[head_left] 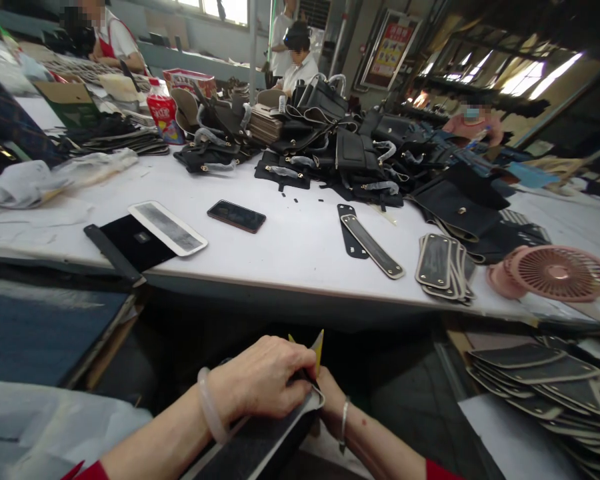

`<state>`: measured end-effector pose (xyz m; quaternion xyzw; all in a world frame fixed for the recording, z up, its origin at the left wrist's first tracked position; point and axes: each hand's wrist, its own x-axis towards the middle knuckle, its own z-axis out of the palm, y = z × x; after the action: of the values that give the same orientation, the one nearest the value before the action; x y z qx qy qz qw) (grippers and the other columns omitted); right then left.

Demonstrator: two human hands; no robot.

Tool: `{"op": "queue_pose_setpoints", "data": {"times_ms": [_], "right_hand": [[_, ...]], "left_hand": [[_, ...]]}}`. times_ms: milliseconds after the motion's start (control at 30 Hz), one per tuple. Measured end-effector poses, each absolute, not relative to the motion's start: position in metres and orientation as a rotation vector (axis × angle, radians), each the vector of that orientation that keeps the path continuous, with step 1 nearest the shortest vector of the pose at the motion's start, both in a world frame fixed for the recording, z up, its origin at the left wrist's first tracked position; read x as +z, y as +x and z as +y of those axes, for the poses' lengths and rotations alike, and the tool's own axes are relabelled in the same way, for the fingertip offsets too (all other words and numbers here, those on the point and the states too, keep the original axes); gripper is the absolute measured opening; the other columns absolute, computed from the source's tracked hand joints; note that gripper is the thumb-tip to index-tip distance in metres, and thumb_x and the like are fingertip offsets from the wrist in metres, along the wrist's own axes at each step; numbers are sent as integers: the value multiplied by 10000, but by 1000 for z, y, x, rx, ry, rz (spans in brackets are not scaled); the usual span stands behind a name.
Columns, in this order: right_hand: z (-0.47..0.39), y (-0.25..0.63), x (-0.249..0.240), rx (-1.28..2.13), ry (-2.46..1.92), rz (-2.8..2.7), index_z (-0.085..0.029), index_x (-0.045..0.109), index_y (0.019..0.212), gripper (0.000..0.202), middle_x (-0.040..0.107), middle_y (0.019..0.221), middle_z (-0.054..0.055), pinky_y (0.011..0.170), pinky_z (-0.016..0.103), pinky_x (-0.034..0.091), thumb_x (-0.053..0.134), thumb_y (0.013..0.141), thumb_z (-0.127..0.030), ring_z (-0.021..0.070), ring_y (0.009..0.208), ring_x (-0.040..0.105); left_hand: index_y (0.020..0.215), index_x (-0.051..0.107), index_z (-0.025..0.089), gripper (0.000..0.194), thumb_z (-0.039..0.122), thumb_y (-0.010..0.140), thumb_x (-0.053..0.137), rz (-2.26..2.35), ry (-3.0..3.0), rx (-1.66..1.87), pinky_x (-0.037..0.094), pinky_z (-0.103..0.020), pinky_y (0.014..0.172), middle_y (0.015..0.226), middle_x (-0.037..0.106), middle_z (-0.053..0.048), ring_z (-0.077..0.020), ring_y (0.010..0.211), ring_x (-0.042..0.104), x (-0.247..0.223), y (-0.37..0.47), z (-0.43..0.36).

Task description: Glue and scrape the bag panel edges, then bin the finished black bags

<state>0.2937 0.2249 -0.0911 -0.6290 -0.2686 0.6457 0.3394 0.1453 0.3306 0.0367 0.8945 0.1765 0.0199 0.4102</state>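
My left hand (267, 377), with a pale bangle at its wrist, has its fingers closed on the end of a long black leather piece (275, 443) with a pale edge. The piece slants up from the bottom of the view. Close behind it is my right hand (333, 400), wearing a thin bracelet, its fingers mostly hidden by the left hand and the leather. Pointed yellow-edged blades, apparently scissors (319, 350), stick up between the hands, tips apart. They seem to be held in the right hand; their lower part is hidden.
On the white table (280, 267) lie a phone (237, 217), leather straps (373, 247), stacked panels (437, 263) and a pink fan (555, 273). Black bags (355, 150) pile up behind, near a red bottle (164, 113). More panels (540, 380) lie at lower right. Other people sit farther back.
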Motion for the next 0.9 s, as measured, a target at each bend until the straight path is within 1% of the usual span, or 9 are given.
{"op": "queue_pose_setpoints", "data": {"times_ms": [100,200,267,333,467,567,700,800,900], "right_hand": [[213,334,-87,1638,-1764,-720,-148,547,983,399,626,718,-6,482,252,465,728,719,-386,137,524,585],[201,386,-57,1665,-1862,-826,-159,524,1016,443,599,688,-24,360,205,387,708,687,-393,107,400,532],[196,410,-26,1788,-1870,-1032,-153,535,1004,417,588,695,-22,355,176,389,634,766,-480,81,390,520],[194,418,5,1975,-1833,-1155,-144,540,996,450,586,649,-16,350,154,385,531,844,-567,66,372,496],[199,394,41,2181,-1742,-1216,-146,558,962,492,558,573,-26,307,125,320,498,862,-624,51,338,427],[205,371,42,2166,-1737,-1233,-148,568,917,457,536,562,-33,298,123,307,503,870,-598,44,334,393],[210,356,34,2147,-1796,-1199,-144,574,911,474,536,562,-23,310,130,326,499,858,-610,56,348,422],[213,354,33,2140,-1838,-1193,-149,566,915,458,529,553,-26,306,131,325,498,858,-598,58,343,421],[216,352,36,2134,-1874,-1204,-149,560,923,434,527,553,-24,296,134,324,488,864,-573,59,340,412]], "left_hand": [[920,633,207,227,96,733,566,400,2286,104,463,-230,811,1022,686,-5,-175,937,633,41,145,327],[899,639,195,202,79,758,551,386,2319,140,447,-238,853,989,672,-15,-174,968,603,46,145,325],[882,641,190,170,90,810,524,385,2300,153,440,-234,864,958,671,-14,-160,950,598,46,145,325],[860,641,190,162,110,850,501,397,2241,163,440,-219,851,949,669,-9,-141,924,600,44,146,326],[847,662,190,150,170,859,514,486,2080,134,455,-210,773,902,659,-6,-124,827,606,35,149,330],[894,660,189,146,180,809,541,572,1990,77,458,-224,723,902,663,-8,-132,790,603,31,154,334],[1069,583,201,353,154,719,567,609,1857,0,454,-227,667,911,665,5,-139,760,600,28,158,339],[1151,554,217,420,190,733,582,581,1854,-19,452,-235,673,928,659,4,-144,769,600,26,157,343],[1174,562,228,391,236,784,587,521,1868,-5,459,-246,728,960,661,-7,-149,814,611,24,153,346]]}}
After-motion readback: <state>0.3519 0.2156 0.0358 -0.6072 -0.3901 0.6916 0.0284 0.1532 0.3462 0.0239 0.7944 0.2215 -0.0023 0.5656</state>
